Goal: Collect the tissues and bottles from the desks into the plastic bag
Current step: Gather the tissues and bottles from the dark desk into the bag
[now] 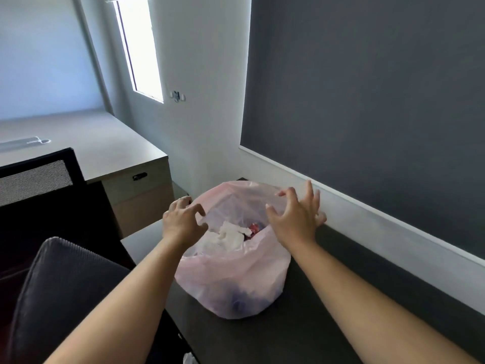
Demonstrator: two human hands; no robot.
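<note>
A pale pink plastic bag [236,279] stands open on a dark desk [301,324], bulging with its load. Inside its mouth I see crumpled white tissues [229,236] and something red [254,227]; a dark blue shape shows through the lower wall. My left hand [181,222] hovers at the bag's left rim with fingers curled and apart, holding nothing. My right hand [296,216] is spread over the bag's right rim, fingers wide, holding nothing. No bottle shows clearly.
A grey partition panel [367,101] rises behind the desk. A light wooden desk [91,153] with a drawer stands at the left, and dark chair backs [52,285] are at the lower left. A white scrap [189,359] lies below the desk edge.
</note>
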